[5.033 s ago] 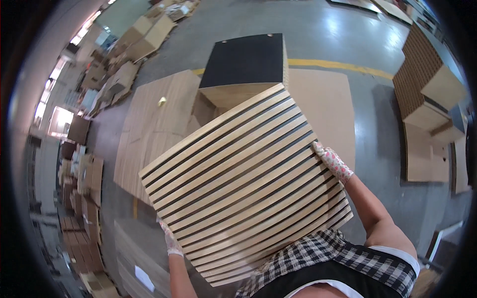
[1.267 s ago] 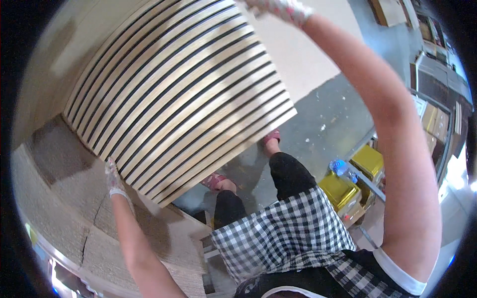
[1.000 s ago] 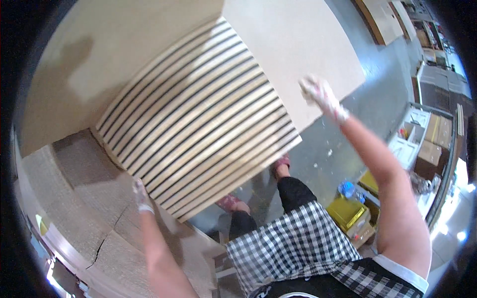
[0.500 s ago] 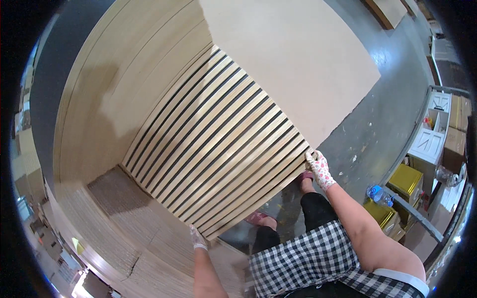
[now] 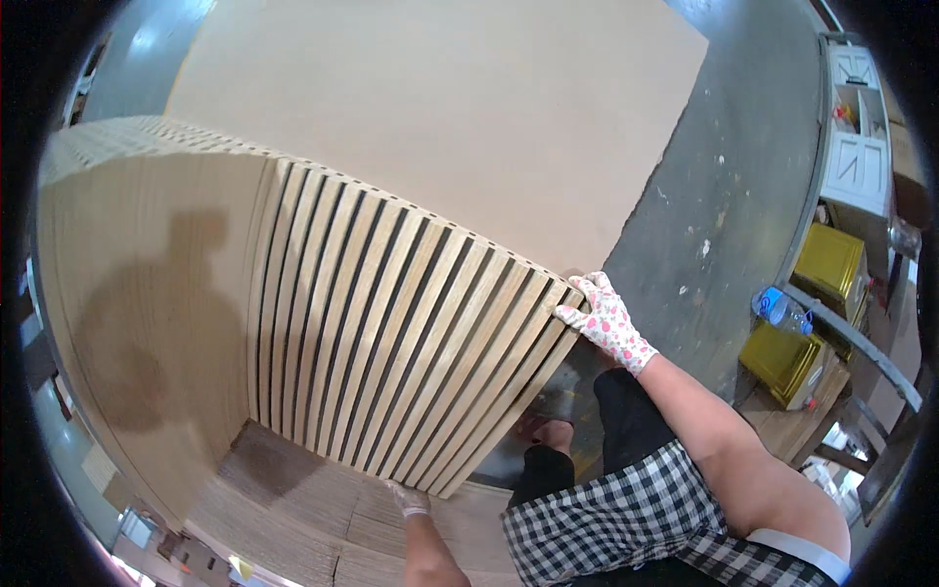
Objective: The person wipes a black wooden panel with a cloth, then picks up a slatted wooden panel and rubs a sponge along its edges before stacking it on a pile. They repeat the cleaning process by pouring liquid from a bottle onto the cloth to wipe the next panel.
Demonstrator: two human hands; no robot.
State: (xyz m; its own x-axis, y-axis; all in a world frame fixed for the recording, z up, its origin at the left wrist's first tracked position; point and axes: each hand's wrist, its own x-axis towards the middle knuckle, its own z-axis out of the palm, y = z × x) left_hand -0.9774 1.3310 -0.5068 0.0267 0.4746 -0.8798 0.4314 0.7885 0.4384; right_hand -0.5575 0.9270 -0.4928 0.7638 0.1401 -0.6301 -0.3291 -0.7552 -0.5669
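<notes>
A large light-wood slatted panel [image 5: 396, 338], with dark gaps between its slats, stands tilted in front of me. My right hand [image 5: 611, 323], in a white glove with pink print, is closed round the panel's upper right corner, its thumb on the slat face. At the lower edge my left hand [image 5: 409, 499], gloved too, grips the panel with its fingertips partly hidden. The panel's left side is close to a row of upright wooden boards [image 5: 166, 284]; I cannot tell whether they touch.
Beyond the panel lies a broad tan sheet [image 5: 450, 108] over the grey floor [image 5: 699, 235]. Stacked brown boards [image 5: 293, 519] are at the lower left. To the right are yellow tins [image 5: 782, 362], a blue-capped plastic bottle [image 5: 782, 309], a metal rail [image 5: 856, 342] and a white cabinet [image 5: 856, 161].
The panel has swung steeper, its top edge with the row of slat ends now showing. My view has shifted, and both hands still hold the panel's edges.
</notes>
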